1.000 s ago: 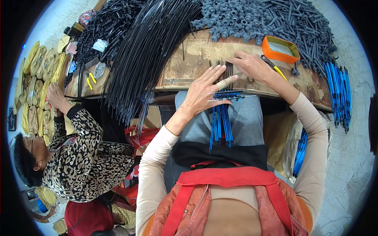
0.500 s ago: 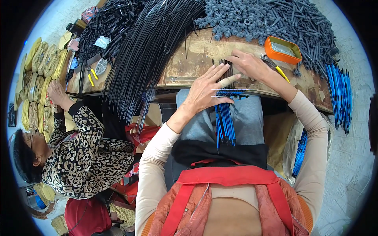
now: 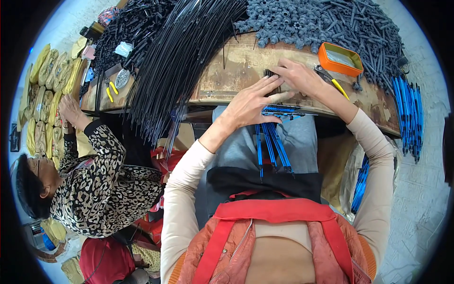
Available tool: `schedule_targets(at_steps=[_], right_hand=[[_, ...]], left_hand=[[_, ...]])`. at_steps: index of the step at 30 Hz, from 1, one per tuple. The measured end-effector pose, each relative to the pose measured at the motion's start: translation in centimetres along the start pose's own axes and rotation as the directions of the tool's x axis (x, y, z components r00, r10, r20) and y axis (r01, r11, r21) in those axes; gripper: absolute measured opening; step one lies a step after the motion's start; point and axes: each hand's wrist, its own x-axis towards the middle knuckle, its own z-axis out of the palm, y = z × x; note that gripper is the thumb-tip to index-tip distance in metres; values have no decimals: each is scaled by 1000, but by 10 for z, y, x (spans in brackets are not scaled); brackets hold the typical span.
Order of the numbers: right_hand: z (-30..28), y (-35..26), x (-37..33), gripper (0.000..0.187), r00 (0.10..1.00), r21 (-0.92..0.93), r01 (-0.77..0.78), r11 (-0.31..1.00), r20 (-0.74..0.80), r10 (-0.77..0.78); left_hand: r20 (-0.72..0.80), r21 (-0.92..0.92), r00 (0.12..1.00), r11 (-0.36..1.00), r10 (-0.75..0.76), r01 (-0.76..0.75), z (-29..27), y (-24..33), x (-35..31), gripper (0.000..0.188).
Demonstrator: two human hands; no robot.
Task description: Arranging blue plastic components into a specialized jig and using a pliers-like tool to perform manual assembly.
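A bundle of thin rods with blue shafts and black ends (image 3: 273,144) lies across the table's front edge, its near ends spread over my lap. More blue rods (image 3: 286,110) cross it sideways just below my fingers. My left hand (image 3: 253,102) is laid over the bundle, fingers long and close together, thumb on the near side, holding it; one finger has a tan wrap. My right hand (image 3: 298,78) has its fingers bent around the bundle's black far ends (image 3: 270,73), meeting the left fingertips. The fingers hide most of the bundle's middle.
Long black rods (image 3: 177,61) overhang the table (image 3: 227,80) to the left. Grey plastic fittings (image 3: 302,23) are heaped behind. An orange box (image 3: 350,69) and yellow-handled pliers (image 3: 339,88) lie right, beside hanging blue rods (image 3: 409,118). Another person (image 3: 104,175) works at the left.
The bundle's near ends have fanned apart into separate groups. My left fingers have shifted slightly toward my right hand, and the black far ends now show less. The crossing rods have tilted a little.
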Motion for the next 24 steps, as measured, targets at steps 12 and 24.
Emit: schedule_targets(at_steps=[12,24], right_hand=[[-18,-10,-20,20,980,-322,-148,935,82,183],[-38,-87,-48,63,997,566,56,822,-75,-16]], left_hand=[[-25,-58,999,997,44,-45,3,-2,-3,71],[-82,-179,996,982,38,-53,-3,-7,-8,67]])
